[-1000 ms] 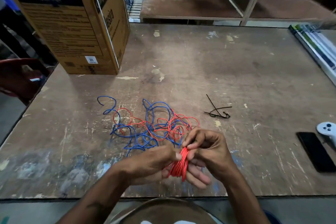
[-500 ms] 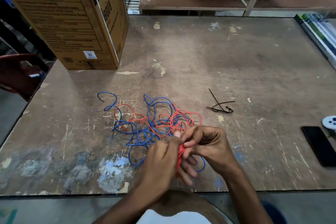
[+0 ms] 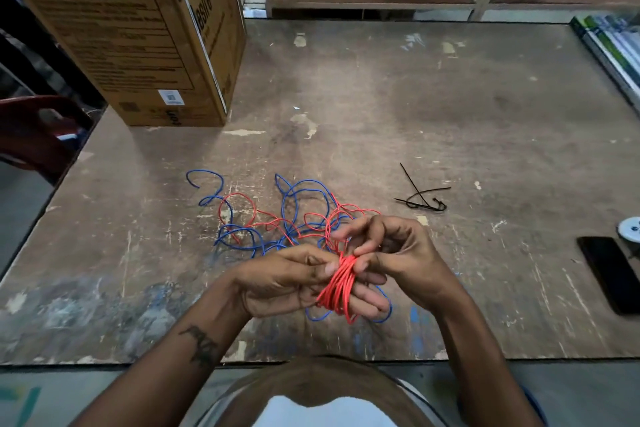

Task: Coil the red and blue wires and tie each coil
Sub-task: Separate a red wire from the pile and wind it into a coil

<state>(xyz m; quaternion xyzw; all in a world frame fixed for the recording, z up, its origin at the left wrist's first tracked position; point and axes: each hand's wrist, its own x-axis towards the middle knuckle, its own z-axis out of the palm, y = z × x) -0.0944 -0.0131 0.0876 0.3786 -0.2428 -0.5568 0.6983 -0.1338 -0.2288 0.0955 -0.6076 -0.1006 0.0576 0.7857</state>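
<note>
A red wire coil [image 3: 337, 286] is wound around the fingers of my left hand [image 3: 287, 282], whose thumb presses on the turns. My right hand [image 3: 391, 253] sits just to the right of it, fingers curled, pinching the loose red strand at the top of the coil. The rest of the red wire [image 3: 277, 224] lies tangled with the blue wire [image 3: 242, 236] on the table, just beyond my hands. A loop of blue wire also shows under my left fingers. Black zip ties [image 3: 424, 199] lie to the right of the tangle.
A large cardboard box [image 3: 138, 35] stands at the far left of the worn wooden table [image 3: 415, 97]. A black phone [image 3: 611, 272] and a white round device [image 3: 632, 227] lie at the right edge. Flat packages [image 3: 613, 48] sit at the far right.
My left hand has turned palm-up so the red coil shows around its fingers again. My right hand has brought the loose red strand over the top of the coil.
</note>
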